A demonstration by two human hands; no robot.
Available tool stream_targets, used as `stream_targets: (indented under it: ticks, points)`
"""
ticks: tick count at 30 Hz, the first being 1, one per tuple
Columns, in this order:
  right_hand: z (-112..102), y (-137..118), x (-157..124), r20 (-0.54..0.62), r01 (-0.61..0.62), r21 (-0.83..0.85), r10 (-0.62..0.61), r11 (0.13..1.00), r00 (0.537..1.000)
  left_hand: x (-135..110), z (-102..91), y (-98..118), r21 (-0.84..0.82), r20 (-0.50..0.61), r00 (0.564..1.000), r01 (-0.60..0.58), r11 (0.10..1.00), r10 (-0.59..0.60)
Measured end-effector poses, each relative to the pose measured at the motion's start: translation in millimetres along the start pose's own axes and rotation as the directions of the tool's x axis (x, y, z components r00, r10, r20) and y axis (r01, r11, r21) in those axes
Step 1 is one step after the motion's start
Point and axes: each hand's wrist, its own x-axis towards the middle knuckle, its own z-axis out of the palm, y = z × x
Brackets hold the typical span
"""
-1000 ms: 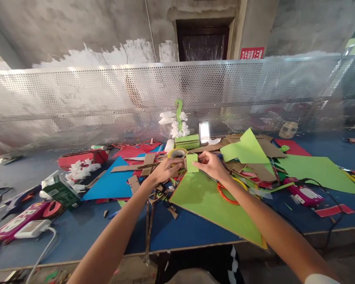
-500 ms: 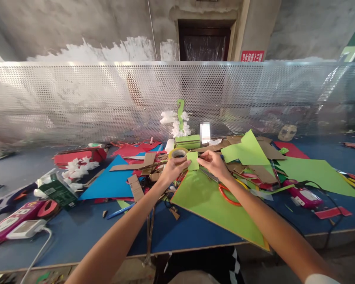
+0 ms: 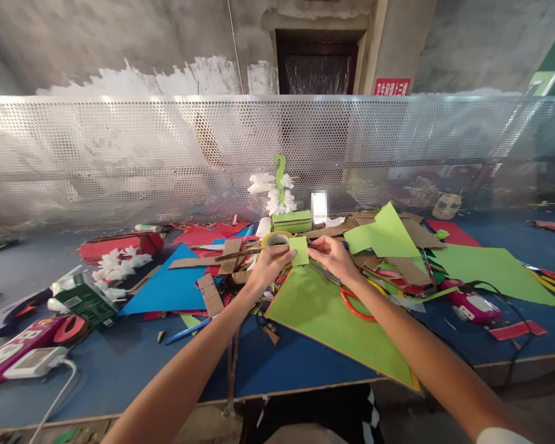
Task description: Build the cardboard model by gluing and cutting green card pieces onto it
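Between my two hands is a small light-green paper piece (image 3: pixel 299 251), held up above the table. The fingers of my left hand (image 3: pixel 272 264) pinch its left edge, and my right hand (image 3: pixel 332 253) pinches the right edge. Just behind my left fingers lies a roll of tape (image 3: pixel 276 238). Below the hands, a large green sheet (image 3: pixel 337 327) slopes toward the table's front edge. Scissors with orange handles (image 3: pixel 355 306) rest on that sheet, partly covered by my right forearm.
A green block with white paper tufts (image 3: pixel 292 221) stands behind the hands. Blue paper (image 3: pixel 166 290), a green box (image 3: pixel 87 300) and a magenta power strip (image 3: pixel 21 348) lie left. Green sheets (image 3: pixel 494 274) and a second power strip (image 3: pixel 474 303) lie right. A perforated metal screen (image 3: pixel 166 154) borders the back.
The whole view has shifted slightly, so things sit a little further left. Both hands keep their pinch on the green paper piece, with almost no movement.
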Motion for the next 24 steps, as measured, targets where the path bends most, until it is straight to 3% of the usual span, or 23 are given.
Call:
stream_targets:
  ticks: [7, 17, 24]
  points:
    - [3, 0, -1, -0.028, -0.004, -0.003, 0.004, 1.0, 1.0, -1, 1.1, 3, 0.024, 0.0, 1.0, 0.007, 1.0, -0.007]
    - [8, -5, -5, -0.074, 0.001, 0.021, 0.0, 1.0, 0.997, -7, 19.8, 12, -0.257, -0.118, 0.99, 0.047, 0.965, -0.079]
    - [9, -4, -4, -0.062, 0.007, 0.036, -0.005, 0.999, 0.998, -8, 24.3, 11, -0.296, -0.145, 0.981, 0.082, 0.952, -0.13]
